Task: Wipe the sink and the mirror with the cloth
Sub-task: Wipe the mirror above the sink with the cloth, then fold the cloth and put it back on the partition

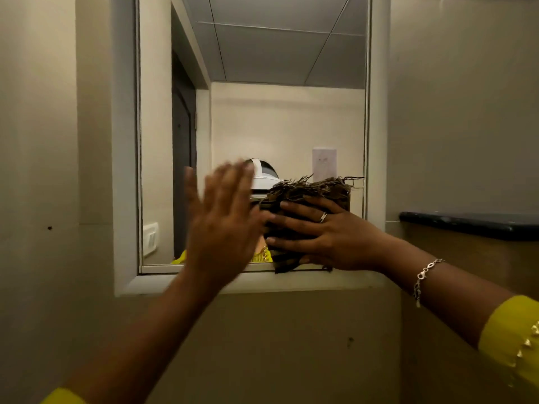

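- Two hands were raised at the lower middle of the frame, in front of the mirror.
- The right hand lay flat on the cloth, fingers spread wide across it and pressing it against the glass near the mirror's lower right corner; a ring showed on one finger and a bracelet on the wrist.
- The left hand was open and empty, fingers straight and close together, blurred; whether its palm touched the glass could not be told.
- The cloth was dark and bunched, with a frayed fringe sticking up along its top edge and a loose tail hanging over the mirror's bottom frame.
- It looked soft, light and limp, likely to fold or slip out from under a loose palm; a broad flat press over its middle, as the right hand had it, seemed the best hold, with the fringe kept tucked so it would not drag.
- The mirror was a tall pane set in a pale recessed frame, filling the centre and top of the frame; glass would be smooth, slippery under cloth and fragile, so even pressure suited it better than force.
- Plain beige walls closed in on both sides, making a narrow space.
- A dark shelf edge jutted at the right middle.
- No sink was in view, so that part of the task could not be judged.
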The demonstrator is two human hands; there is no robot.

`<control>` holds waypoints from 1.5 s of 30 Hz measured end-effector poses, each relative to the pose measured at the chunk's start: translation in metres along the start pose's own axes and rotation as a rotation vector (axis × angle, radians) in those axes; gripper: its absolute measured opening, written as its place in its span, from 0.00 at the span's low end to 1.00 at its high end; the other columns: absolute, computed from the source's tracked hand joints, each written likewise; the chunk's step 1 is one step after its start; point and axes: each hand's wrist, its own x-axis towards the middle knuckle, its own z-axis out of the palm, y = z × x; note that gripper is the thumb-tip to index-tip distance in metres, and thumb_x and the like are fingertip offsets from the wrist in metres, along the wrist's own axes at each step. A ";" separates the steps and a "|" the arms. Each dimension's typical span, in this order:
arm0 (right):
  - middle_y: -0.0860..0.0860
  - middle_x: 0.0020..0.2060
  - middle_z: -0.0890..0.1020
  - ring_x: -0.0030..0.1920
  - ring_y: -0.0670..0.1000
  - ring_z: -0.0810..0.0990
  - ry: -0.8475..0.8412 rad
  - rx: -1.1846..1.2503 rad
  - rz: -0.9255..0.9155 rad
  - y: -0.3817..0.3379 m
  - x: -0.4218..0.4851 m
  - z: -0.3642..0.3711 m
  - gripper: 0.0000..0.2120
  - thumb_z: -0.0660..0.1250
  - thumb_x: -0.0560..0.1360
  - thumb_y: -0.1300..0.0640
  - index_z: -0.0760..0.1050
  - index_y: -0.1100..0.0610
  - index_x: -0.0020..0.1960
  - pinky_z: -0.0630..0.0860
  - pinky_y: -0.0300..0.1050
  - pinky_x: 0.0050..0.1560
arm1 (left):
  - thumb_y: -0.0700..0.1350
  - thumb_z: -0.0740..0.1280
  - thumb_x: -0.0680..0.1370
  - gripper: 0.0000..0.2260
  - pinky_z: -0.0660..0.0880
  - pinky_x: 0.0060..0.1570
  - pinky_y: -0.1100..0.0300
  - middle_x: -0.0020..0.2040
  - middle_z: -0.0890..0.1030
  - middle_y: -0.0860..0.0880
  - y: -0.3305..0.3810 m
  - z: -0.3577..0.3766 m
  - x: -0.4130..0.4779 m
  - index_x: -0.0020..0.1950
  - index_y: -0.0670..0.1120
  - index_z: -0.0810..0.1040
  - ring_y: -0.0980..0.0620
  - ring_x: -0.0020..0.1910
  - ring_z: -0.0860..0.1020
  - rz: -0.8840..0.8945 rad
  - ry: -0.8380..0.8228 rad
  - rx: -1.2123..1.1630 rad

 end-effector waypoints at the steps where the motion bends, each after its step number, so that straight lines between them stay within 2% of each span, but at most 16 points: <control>1: 0.50 0.73 0.57 0.74 0.53 0.55 -0.002 -0.004 0.001 0.002 -0.005 0.001 0.23 0.53 0.78 0.47 0.56 0.46 0.72 0.52 0.54 0.72 | 0.51 0.54 0.79 0.23 0.48 0.70 0.39 0.67 0.70 0.37 0.012 0.002 -0.004 0.69 0.39 0.64 0.42 0.69 0.61 0.073 0.002 -0.064; 4: 0.50 0.72 0.60 0.73 0.53 0.56 0.026 0.016 0.017 0.007 -0.019 0.000 0.24 0.56 0.78 0.46 0.56 0.46 0.72 0.53 0.53 0.72 | 0.49 0.54 0.79 0.20 0.47 0.72 0.41 0.66 0.72 0.38 0.041 0.009 -0.018 0.68 0.40 0.65 0.42 0.70 0.63 0.170 -0.009 -0.146; 8: 0.49 0.73 0.60 0.73 0.54 0.57 0.006 0.017 -0.012 0.014 -0.035 -0.004 0.24 0.55 0.78 0.48 0.55 0.45 0.72 0.53 0.52 0.72 | 0.47 0.56 0.78 0.19 0.53 0.71 0.40 0.64 0.74 0.38 0.052 0.018 -0.030 0.67 0.40 0.66 0.42 0.69 0.63 0.173 -0.028 -0.181; 13: 0.50 0.72 0.63 0.73 0.54 0.59 -0.013 -0.009 -0.018 0.018 -0.052 -0.005 0.23 0.61 0.77 0.52 0.62 0.46 0.71 0.59 0.54 0.71 | 0.45 0.57 0.78 0.19 0.60 0.67 0.40 0.63 0.75 0.38 0.055 0.026 -0.039 0.67 0.40 0.65 0.42 0.69 0.64 0.210 -0.041 -0.216; 18: 0.51 0.70 0.68 0.71 0.55 0.64 0.081 0.010 0.029 0.012 -0.064 -0.004 0.21 0.63 0.77 0.59 0.67 0.49 0.68 0.63 0.54 0.68 | 0.46 0.57 0.78 0.19 0.64 0.65 0.40 0.64 0.74 0.38 0.055 0.033 -0.050 0.68 0.41 0.64 0.42 0.69 0.64 0.261 -0.081 -0.227; 20: 0.52 0.67 0.71 0.68 0.56 0.67 0.148 0.023 0.065 0.006 -0.068 -0.003 0.18 0.62 0.77 0.60 0.70 0.51 0.66 0.66 0.53 0.65 | 0.45 0.58 0.78 0.19 0.64 0.66 0.41 0.64 0.74 0.38 0.055 0.034 -0.053 0.67 0.41 0.66 0.41 0.69 0.65 0.286 -0.090 -0.226; 23: 0.52 0.59 0.72 0.60 0.55 0.72 0.224 0.011 0.110 -0.001 -0.073 -0.001 0.14 0.62 0.77 0.61 0.72 0.53 0.62 0.69 0.52 0.57 | 0.45 0.58 0.79 0.18 0.65 0.65 0.41 0.64 0.75 0.38 0.053 0.034 -0.055 0.67 0.40 0.67 0.40 0.68 0.67 0.313 -0.101 -0.226; 28: 0.52 0.53 0.72 0.53 0.54 0.72 0.234 -0.035 0.183 -0.004 -0.089 -0.005 0.13 0.62 0.75 0.62 0.72 0.53 0.58 0.68 0.52 0.50 | 0.45 0.57 0.79 0.17 0.66 0.63 0.39 0.63 0.75 0.38 0.046 0.033 -0.053 0.66 0.41 0.67 0.40 0.67 0.68 0.313 -0.124 -0.226; 31: 0.52 0.53 0.71 0.52 0.54 0.71 0.193 -0.079 0.211 -0.004 -0.100 -0.014 0.12 0.61 0.74 0.62 0.71 0.52 0.57 0.67 0.52 0.49 | 0.45 0.57 0.79 0.17 0.66 0.64 0.39 0.62 0.76 0.38 0.044 0.035 -0.053 0.65 0.40 0.68 0.39 0.67 0.68 0.331 -0.139 -0.216; 33: 0.53 0.53 0.71 0.52 0.55 0.71 0.148 -0.105 0.213 -0.004 -0.103 -0.021 0.10 0.55 0.79 0.61 0.71 0.52 0.56 0.66 0.51 0.48 | 0.45 0.57 0.79 0.16 0.66 0.63 0.38 0.62 0.76 0.38 0.045 0.037 -0.051 0.65 0.40 0.68 0.39 0.67 0.68 0.335 -0.147 -0.214; 39: 0.55 0.53 0.71 0.51 0.55 0.70 -0.048 -0.233 0.179 -0.002 -0.104 -0.042 0.15 0.47 0.80 0.62 0.72 0.56 0.55 0.65 0.51 0.46 | 0.43 0.59 0.78 0.15 0.65 0.65 0.39 0.60 0.77 0.37 0.058 0.033 -0.038 0.63 0.39 0.73 0.38 0.65 0.70 0.361 -0.170 -0.205; 43: 0.56 0.48 0.80 0.48 0.56 0.76 -0.190 -0.288 0.204 -0.004 -0.095 -0.063 0.14 0.54 0.75 0.63 0.78 0.56 0.49 0.71 0.50 0.43 | 0.47 0.61 0.78 0.16 0.65 0.65 0.39 0.60 0.77 0.38 0.064 0.028 -0.027 0.62 0.39 0.73 0.38 0.64 0.71 0.413 -0.236 -0.194; 45: 0.58 0.45 0.81 0.46 0.59 0.79 -0.231 -0.193 0.389 -0.005 -0.087 -0.080 0.12 0.60 0.72 0.65 0.80 0.57 0.47 0.75 0.53 0.43 | 0.48 0.61 0.76 0.18 0.64 0.66 0.39 0.62 0.76 0.39 0.066 0.025 -0.020 0.63 0.40 0.72 0.40 0.65 0.71 0.415 -0.262 -0.203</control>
